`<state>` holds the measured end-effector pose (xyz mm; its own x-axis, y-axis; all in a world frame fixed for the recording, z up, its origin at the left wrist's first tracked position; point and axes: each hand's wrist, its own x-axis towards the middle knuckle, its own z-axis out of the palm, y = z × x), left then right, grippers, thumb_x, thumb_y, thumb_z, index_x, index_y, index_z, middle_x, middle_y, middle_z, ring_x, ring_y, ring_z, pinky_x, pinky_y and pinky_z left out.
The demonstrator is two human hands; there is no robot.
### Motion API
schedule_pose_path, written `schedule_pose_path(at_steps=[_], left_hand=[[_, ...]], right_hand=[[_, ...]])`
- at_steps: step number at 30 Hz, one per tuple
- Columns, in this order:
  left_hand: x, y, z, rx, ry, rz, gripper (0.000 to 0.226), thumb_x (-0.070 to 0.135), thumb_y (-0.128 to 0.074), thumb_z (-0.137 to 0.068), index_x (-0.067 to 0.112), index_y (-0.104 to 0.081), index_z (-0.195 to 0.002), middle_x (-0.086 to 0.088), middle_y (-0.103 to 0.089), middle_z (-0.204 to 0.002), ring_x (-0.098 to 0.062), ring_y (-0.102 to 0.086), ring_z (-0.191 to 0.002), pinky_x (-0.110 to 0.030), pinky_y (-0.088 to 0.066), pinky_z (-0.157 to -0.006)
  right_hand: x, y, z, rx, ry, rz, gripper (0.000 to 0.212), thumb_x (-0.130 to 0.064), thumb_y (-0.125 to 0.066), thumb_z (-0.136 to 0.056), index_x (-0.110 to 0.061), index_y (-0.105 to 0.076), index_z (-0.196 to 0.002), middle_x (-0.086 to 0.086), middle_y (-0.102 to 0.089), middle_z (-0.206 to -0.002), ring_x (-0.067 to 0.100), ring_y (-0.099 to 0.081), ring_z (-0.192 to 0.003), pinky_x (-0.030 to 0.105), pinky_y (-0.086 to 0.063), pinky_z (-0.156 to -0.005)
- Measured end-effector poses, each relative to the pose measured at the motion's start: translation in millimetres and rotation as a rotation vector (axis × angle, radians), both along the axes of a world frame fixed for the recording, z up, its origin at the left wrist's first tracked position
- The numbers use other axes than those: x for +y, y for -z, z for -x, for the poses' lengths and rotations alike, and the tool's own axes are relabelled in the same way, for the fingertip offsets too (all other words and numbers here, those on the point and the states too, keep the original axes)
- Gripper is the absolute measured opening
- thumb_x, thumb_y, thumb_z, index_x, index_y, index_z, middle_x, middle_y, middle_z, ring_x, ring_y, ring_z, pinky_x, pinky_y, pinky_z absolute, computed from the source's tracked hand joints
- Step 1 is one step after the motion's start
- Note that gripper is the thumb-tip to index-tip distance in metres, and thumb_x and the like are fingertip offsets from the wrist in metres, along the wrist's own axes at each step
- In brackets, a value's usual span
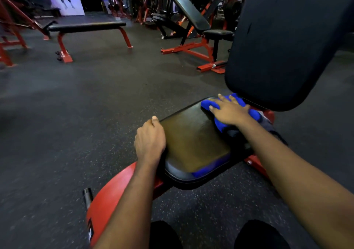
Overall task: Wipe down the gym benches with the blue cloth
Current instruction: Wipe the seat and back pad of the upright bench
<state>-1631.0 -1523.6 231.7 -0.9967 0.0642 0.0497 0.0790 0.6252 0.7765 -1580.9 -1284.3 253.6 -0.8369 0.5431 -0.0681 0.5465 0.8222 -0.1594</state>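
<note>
A black padded bench seat (193, 141) on a red frame fills the lower middle of the view. Its black backrest (283, 43) rises upright at the right. A bunched blue cloth (220, 123) lies at the seat's far end, just below the backrest. My right hand (229, 110) presses flat on the cloth with straight, spread fingers. My left hand (150, 139) grips the seat's left edge, fingers curled over the side and thumb on top. A blue reflection shows on the seat's near rim.
A flat black bench with red legs (86, 26) stands at the far left. An incline bench on a red frame (193, 19) stands further back in the middle. Dark speckled rubber floor (76, 105) lies between them. Red racks and machines line the back.
</note>
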Motion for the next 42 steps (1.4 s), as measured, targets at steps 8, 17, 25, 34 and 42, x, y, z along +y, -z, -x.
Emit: schedule_pose_path(at_steps=[8, 17, 25, 34, 42], left_hand=[[-4.2, -1.2, -5.4, -0.019, 0.012, -0.026, 0.057, 0.040, -0.024, -0.104, 0.001, -0.058, -0.128, -0.028, -0.054, -0.133, -0.042, -0.048, -0.124, -0.043, -0.036, -0.101], [-9.4, -10.9, -17.5, -0.048, 0.049, -0.001, 0.057, 0.039, -0.022, -0.105, 0.000, -0.054, -0.131, -0.026, -0.051, -0.138, -0.042, -0.046, -0.127, -0.044, -0.034, -0.103], [-11.0, -12.4, -19.6, -0.030, 0.041, 0.005, 0.056, 0.037, -0.025, -0.104, -0.001, -0.055, -0.131, -0.030, -0.050, -0.135, -0.044, -0.048, -0.124, -0.044, -0.036, -0.103], [-8.9, -9.6, -14.6, 0.005, 0.037, 0.000, 0.056, 0.037, -0.027, -0.104, -0.004, -0.058, -0.125, -0.031, -0.054, -0.130, -0.045, -0.051, -0.120, -0.044, -0.040, -0.099], [-8.5, -6.5, -10.9, 0.009, 0.019, 0.022, 0.055, 0.038, -0.027, -0.104, -0.001, -0.058, -0.128, -0.030, -0.054, -0.130, -0.045, -0.051, -0.119, -0.045, -0.039, -0.099]], right_hand=[[-92.2, 8.6, -21.6, 0.096, -0.197, -0.005, 0.050, -0.055, -0.027, -0.101, -0.050, -0.021, -0.150, -0.018, -0.006, -0.163, 0.017, -0.003, -0.152, 0.070, -0.002, -0.112], [-188.6, 47.9, -105.1, 0.608, 0.248, 0.003, 0.051, -0.052, -0.041, -0.093, -0.043, -0.042, -0.143, -0.010, -0.021, -0.162, 0.019, -0.005, -0.151, 0.067, -0.007, -0.112], [-128.7, 34.6, -91.3, 0.721, 0.535, 0.239, 0.048, -0.041, -0.047, -0.097, -0.039, -0.043, -0.145, -0.006, -0.002, -0.166, 0.019, 0.008, -0.151, 0.062, -0.017, -0.114], [-214.2, 72.2, -85.2, 1.088, 0.541, 0.208, 0.058, -0.037, -0.051, -0.090, -0.024, -0.047, -0.146, 0.009, -0.013, -0.164, 0.030, -0.003, -0.152, 0.036, -0.007, -0.120], [-96.8, 54.5, -83.1, 1.024, 0.680, 0.294, 0.052, -0.025, -0.055, -0.096, -0.018, -0.046, -0.147, 0.013, -0.010, -0.164, 0.035, 0.000, -0.151, 0.036, 0.000, -0.121]])
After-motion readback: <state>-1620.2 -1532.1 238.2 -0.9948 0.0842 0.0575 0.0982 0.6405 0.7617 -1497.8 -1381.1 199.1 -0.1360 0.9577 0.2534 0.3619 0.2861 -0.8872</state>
